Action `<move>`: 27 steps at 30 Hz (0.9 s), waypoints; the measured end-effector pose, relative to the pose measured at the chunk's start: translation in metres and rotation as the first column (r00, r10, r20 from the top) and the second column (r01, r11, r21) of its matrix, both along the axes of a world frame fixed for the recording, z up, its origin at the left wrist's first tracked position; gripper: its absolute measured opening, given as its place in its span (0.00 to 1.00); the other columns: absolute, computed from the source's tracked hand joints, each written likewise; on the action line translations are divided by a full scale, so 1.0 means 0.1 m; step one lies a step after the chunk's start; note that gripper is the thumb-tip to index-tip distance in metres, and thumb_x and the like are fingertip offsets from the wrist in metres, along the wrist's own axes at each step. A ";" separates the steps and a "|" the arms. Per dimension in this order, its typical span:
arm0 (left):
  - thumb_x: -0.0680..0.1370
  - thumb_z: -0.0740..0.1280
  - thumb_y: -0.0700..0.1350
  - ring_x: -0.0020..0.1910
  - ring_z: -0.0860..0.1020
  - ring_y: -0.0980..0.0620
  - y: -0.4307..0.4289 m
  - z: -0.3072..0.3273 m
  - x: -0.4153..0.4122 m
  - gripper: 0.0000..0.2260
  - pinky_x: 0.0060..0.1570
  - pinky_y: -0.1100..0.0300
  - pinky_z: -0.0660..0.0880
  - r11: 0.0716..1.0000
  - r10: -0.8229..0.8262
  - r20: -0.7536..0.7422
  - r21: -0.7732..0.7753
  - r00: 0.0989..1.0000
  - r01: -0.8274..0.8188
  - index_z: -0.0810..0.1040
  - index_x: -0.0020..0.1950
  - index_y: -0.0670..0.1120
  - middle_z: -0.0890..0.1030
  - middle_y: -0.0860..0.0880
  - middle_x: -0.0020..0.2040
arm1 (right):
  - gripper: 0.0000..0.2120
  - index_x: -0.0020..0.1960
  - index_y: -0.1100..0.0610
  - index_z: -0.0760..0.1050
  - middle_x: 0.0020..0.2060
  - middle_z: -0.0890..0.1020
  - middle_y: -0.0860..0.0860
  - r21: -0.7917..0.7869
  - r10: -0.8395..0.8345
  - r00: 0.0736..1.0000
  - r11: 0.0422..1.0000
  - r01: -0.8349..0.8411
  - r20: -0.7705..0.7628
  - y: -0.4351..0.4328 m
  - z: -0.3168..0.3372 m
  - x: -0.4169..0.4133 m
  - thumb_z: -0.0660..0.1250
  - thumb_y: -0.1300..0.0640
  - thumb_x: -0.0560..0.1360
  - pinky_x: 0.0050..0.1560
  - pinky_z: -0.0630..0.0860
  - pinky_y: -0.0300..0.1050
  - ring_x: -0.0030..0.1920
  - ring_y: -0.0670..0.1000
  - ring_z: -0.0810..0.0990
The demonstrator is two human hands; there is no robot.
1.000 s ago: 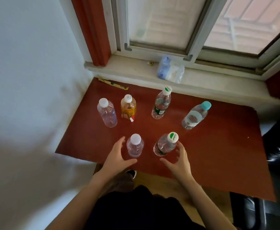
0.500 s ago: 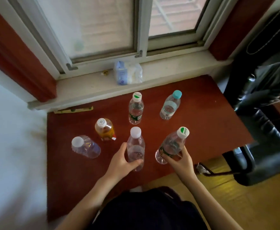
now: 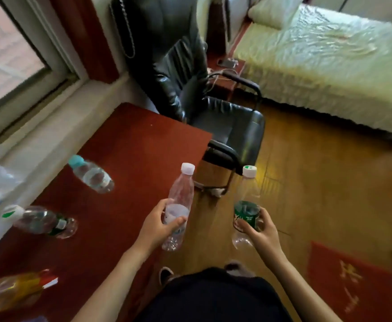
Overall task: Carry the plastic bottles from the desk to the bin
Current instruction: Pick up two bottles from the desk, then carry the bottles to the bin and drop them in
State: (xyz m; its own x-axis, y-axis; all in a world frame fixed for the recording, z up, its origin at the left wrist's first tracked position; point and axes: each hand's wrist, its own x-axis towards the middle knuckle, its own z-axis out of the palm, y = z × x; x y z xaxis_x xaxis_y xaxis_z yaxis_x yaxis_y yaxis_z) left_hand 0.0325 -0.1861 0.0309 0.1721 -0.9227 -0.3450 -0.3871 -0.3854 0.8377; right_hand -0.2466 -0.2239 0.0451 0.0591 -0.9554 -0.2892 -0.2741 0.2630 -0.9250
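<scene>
Left hand (image 3: 154,225): fingers (image 3: 176,223) wrapped round a clear bottle (image 3: 178,205), ribbed thin plastic, white cap, held upright over the table (image 3: 125,159) edge.

Right hand (image 3: 261,233): fingers curled round a green-label bottle (image 3: 246,205), clear, crinkled base, white cap with green mark, held above the wood floor (image 3: 306,182).

Table: dark red, smooth, matte. Three bottles stand on it, blurred: teal-cap bottle (image 3: 90,174) at 10 o'clock from the left hand; green-capped bottle (image 3: 41,220) at 9 o'clock; amber bottle (image 3: 11,290) at 8 o'clock.

Black padded leather chair (image 3: 213,108) at 12 o'clock. Bed (image 3: 329,61) with glossy pale-green cover at 2 o'clock. Red mat (image 3: 353,282) at 4 o'clock.
</scene>
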 end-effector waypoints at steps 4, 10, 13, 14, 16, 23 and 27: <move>0.72 0.73 0.55 0.55 0.74 0.58 -0.40 -0.10 -0.82 0.24 0.48 0.64 0.71 0.982 -0.176 -0.037 0.060 0.984 0.178 0.70 0.65 0.54 0.75 0.59 0.55 | 0.17 0.55 0.46 0.73 0.49 0.83 0.48 0.054 -0.202 0.979 0.978 0.201 0.002 0.12 -0.13 -0.92 0.75 0.56 0.70 0.43 0.78 0.32 0.46 0.39 0.83; 0.71 0.73 0.54 0.49 0.76 0.63 -0.93 -0.19 -2.15 0.21 0.41 0.70 0.73 0.921 -0.364 -0.082 0.112 0.928 0.372 0.71 0.62 0.56 0.78 0.60 0.51 | 0.16 0.55 0.52 0.73 0.47 0.82 0.48 0.092 -0.464 0.885 0.881 0.464 -0.019 0.27 -0.24 -2.03 0.74 0.60 0.71 0.39 0.74 0.26 0.41 0.33 0.80; 0.69 0.74 0.57 0.51 0.78 0.58 -1.28 -0.20 -2.67 0.23 0.49 0.60 0.76 0.869 -0.480 -0.055 0.110 0.876 0.483 0.73 0.62 0.56 0.80 0.58 0.52 | 0.16 0.57 0.58 0.74 0.47 0.81 0.51 0.105 -0.590 0.807 0.802 0.588 -0.018 0.29 -0.26 -2.42 0.74 0.63 0.71 0.36 0.75 0.28 0.41 0.38 0.81; 0.69 0.74 0.57 0.52 0.78 0.57 -1.43 -0.19 -2.82 0.24 0.51 0.58 0.77 0.847 -0.519 -0.044 0.107 0.853 0.521 0.73 0.62 0.55 0.80 0.57 0.52 | 0.17 0.58 0.59 0.74 0.47 0.81 0.52 0.105 -0.624 0.781 0.776 0.622 -0.024 0.28 -0.27 -2.54 0.74 0.63 0.71 0.35 0.75 0.28 0.42 0.40 0.81; 0.69 0.74 0.57 0.52 0.78 0.55 -1.74 -0.19 -3.10 0.24 0.51 0.56 0.77 0.807 -0.583 -0.019 0.099 0.812 0.582 0.73 0.62 0.55 0.80 0.55 0.52 | 0.17 0.58 0.60 0.74 0.48 0.82 0.52 0.106 -0.680 0.732 0.726 0.679 -0.038 0.20 -0.28 -2.76 0.74 0.62 0.72 0.36 0.75 0.28 0.42 0.41 0.81; 0.70 0.75 0.52 0.44 0.81 0.60 -2.84 -0.26 -4.09 0.14 0.40 0.66 0.76 0.744 -0.667 -0.002 0.065 0.745 0.665 0.72 0.49 0.61 0.82 0.53 0.45 | 0.17 0.57 0.50 0.74 0.49 0.83 0.46 0.079 -0.795 0.600 0.595 0.800 -0.087 -0.60 -0.44 -3.63 0.74 0.53 0.71 0.43 0.78 0.36 0.46 0.39 0.81; 0.70 0.75 0.53 0.47 0.81 0.56 -3.71 -0.42 -4.66 0.15 0.49 0.58 0.79 0.731 -0.677 -0.042 0.068 0.734 0.679 0.73 0.52 0.60 0.83 0.52 0.47 | 0.18 0.58 0.49 0.73 0.49 0.82 0.45 0.057 -0.826 0.556 0.553 0.831 -0.096 -1.38 -0.53 -4.20 0.75 0.54 0.71 0.43 0.77 0.35 0.46 0.38 0.81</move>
